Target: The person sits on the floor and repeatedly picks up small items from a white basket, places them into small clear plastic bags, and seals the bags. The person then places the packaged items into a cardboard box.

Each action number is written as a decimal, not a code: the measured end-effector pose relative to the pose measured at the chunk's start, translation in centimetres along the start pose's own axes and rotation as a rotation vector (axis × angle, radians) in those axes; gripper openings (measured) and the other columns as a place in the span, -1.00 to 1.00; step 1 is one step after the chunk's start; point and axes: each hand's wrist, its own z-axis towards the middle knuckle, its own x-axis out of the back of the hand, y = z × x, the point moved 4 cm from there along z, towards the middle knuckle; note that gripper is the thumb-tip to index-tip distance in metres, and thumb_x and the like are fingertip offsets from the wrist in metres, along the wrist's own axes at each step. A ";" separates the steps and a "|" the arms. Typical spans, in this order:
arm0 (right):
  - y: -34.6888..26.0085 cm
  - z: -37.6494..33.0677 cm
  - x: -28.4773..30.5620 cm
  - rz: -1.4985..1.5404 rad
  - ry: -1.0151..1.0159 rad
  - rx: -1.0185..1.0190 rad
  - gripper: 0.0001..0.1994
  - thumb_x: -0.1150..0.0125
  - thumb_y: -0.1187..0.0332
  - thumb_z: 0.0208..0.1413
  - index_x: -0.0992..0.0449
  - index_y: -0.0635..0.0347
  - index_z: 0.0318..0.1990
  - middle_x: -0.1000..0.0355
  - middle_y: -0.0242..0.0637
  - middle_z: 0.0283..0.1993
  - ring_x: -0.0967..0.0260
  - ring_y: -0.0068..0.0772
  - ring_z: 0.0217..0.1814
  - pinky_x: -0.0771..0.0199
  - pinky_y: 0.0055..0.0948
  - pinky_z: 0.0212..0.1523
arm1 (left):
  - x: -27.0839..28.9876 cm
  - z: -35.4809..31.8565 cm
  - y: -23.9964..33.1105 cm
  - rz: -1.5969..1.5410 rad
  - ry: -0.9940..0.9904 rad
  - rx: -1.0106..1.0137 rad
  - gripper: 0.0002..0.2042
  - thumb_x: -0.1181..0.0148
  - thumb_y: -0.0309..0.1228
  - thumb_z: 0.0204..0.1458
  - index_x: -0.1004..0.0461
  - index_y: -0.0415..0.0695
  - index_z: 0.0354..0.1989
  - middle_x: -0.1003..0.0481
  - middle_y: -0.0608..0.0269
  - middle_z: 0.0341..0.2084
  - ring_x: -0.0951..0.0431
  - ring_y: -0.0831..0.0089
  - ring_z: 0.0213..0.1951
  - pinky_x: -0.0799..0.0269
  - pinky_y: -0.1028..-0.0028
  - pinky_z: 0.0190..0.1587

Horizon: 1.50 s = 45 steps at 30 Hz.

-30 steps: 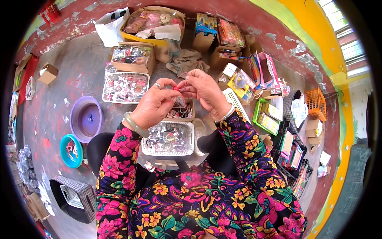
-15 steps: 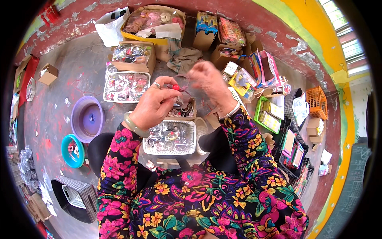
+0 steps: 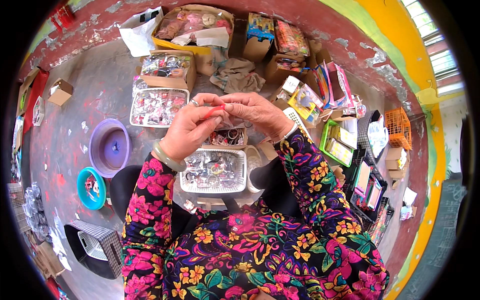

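In front of my chest, both hands meet over a small red hair tie (image 3: 215,110). My left hand (image 3: 186,125), with a ring and a pale bangle, is closed and pinches it between thumb and fingers. From the other side my right hand (image 3: 260,116) is closed too, its fingertips pressed on the tie's far end. A bit of clear plastic film (image 3: 228,121) shows below the fingers. Under my hands stands a white basket (image 3: 212,190) of small clear packets. Just behind it, a cardboard box (image 3: 225,147) holds dark hair ties, partly hidden by my hands.
Another white basket (image 3: 150,126) of packets is at upper left. A purple basin (image 3: 95,156) and a teal basin (image 3: 83,191) stand on the left floor, above a checked bin (image 3: 111,242). To the right are a green basket (image 3: 340,160) and an orange crate (image 3: 398,129).
My right hand, raised and blurred apart from the left before, has come down and left to meet it. The red tie, earlier a round red spot with a purplish strand, now shows as a band.
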 end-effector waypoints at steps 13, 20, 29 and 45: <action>-0.3 -0.2 3.4 -0.132 0.488 0.199 -0.89 -0.15 0.47 0.02 -0.47 0.32 -0.31 -0.42 -0.39 -0.48 -0.33 -0.65 -0.46 -0.35 -0.68 -0.41 | 0.8 -0.7 -2.2 -0.292 0.195 0.435 -0.79 -0.03 -0.43 0.06 -0.48 -0.29 -0.23 -0.43 0.25 -0.29 -0.44 0.59 -0.26 -0.45 0.59 -0.33; -0.5 0.0 1.9 -0.047 0.340 0.108 -0.89 -0.14 0.43 0.04 -0.46 0.29 -0.33 -0.44 -0.35 -0.52 -0.34 -0.66 -0.55 -0.33 -0.70 -0.53 | 0.0 -2.4 -8.1 0.142 0.211 0.582 -0.76 -0.05 -0.32 -0.08 -0.51 -0.28 -0.49 -0.43 -0.01 -0.71 -0.49 0.26 -0.58 -0.39 0.33 -0.44; 0.8 0.2 -0.6 -0.322 0.350 0.178 -0.88 -0.17 0.44 -0.01 -0.52 0.33 -0.37 -0.43 -0.45 -0.50 -0.30 -0.74 -0.49 -0.28 -0.73 -0.50 | -1.7 -1.5 -7.1 0.311 0.118 0.523 -0.76 -0.07 -0.31 -0.08 -0.50 -0.27 -0.51 -0.43 -0.15 -0.61 -0.47 -0.05 -0.46 -0.36 0.21 -0.41; -0.4 -0.2 -0.2 -0.341 0.286 0.044 -0.88 -0.15 0.44 0.01 -0.50 0.30 -0.33 -0.43 -0.47 -0.49 -0.25 -0.79 -0.52 -0.22 -0.74 -0.56 | -1.6 -1.2 -6.2 0.343 0.118 0.540 -0.79 -0.01 -0.36 -0.08 -0.49 -0.26 -0.46 -0.43 -0.16 -0.57 -0.44 -0.09 -0.41 -0.35 0.17 -0.34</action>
